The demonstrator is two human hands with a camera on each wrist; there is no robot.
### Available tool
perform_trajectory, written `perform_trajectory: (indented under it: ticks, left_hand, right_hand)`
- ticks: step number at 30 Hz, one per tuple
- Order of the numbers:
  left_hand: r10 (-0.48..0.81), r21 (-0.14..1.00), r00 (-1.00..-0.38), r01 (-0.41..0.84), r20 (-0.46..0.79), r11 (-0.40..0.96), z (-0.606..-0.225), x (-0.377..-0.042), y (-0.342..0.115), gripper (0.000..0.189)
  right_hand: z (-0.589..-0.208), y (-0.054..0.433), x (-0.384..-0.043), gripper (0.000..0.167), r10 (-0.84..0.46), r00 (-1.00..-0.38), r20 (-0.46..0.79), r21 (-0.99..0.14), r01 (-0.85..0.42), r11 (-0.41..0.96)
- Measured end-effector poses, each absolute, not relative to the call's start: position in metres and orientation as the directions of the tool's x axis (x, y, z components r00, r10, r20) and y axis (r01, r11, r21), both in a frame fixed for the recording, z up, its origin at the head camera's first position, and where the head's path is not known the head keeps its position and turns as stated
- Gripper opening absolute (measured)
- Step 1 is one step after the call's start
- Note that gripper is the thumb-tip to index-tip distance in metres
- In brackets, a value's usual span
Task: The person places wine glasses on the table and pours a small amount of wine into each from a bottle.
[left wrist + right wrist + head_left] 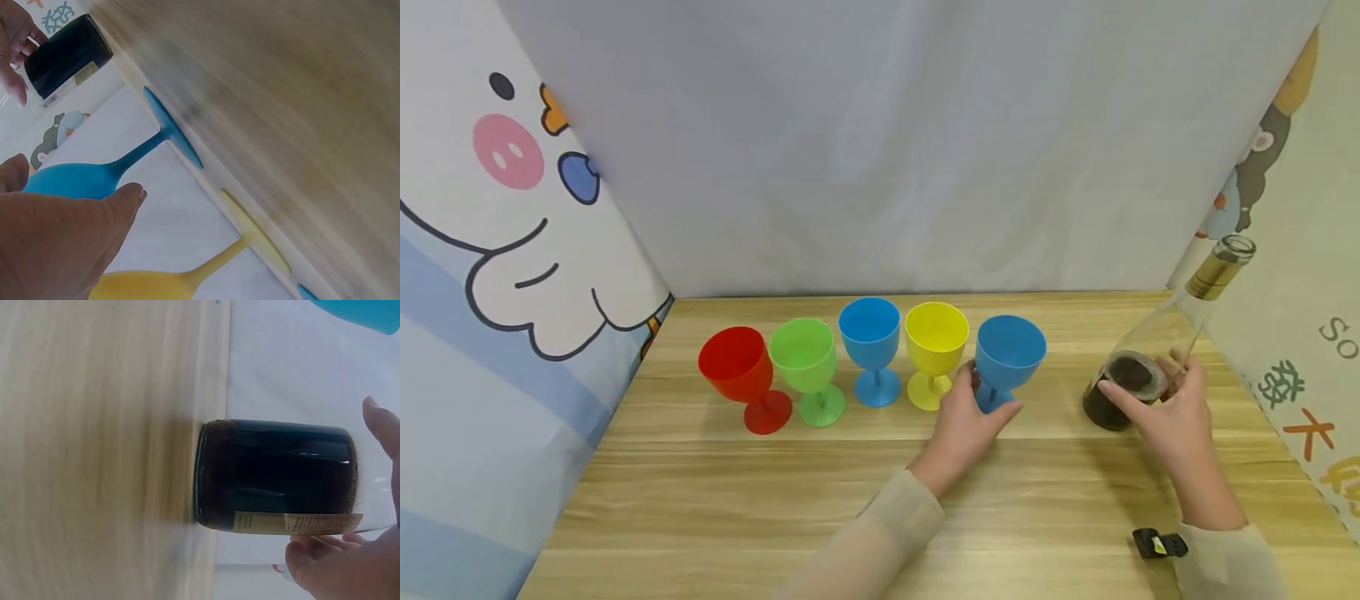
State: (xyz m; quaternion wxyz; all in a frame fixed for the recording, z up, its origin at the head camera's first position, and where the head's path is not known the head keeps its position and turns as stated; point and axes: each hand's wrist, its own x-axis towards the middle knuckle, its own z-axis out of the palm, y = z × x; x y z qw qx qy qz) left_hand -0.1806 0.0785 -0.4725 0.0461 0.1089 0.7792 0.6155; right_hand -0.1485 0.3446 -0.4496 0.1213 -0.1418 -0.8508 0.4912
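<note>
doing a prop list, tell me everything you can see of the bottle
The bottle looks like clear glass, with a gold band round its neck, an uncapped mouth and dark liquid in its lower part. A tan label on its side carries print too small to read. It appears to stand upright on the right part of the tabletop. The right hand is around it, thumb apart; finger contact is unclear.

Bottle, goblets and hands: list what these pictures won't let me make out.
Print on the label of the bottle: too small and blurred, right wrist view.
Whether the left hand touches the blue goblet nearest the bottle: the hand hides much of the bowl, left wrist view.
The bottle's mouth: cut off by the right edge, right wrist view; the head view shows it.
Markings on the black device: too small, head view.
</note>
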Motion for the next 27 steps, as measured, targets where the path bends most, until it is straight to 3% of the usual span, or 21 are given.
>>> perform_trajectory:
  ticks: [19, 27]
  left_hand:
    - [0.15, 0.987, -0.983, 0.121, 0.105, 0.102, -0.474, -0.195, 0.097, 0.084]
    - [0.119, 0.986, -0.987, 0.124, 0.111, 0.111, -0.474, -0.197, 0.101, 0.092]
  right_hand:
    - [-0.46, 0.348, -0.161, 0.105, 0.407, -0.907, 0.106, -0.891, 0.095, 0.445]
    - [-0.46, 0.347, -0.164, 0.104, 0.425, -0.899, 0.107, -0.894, 0.1, 0.436]
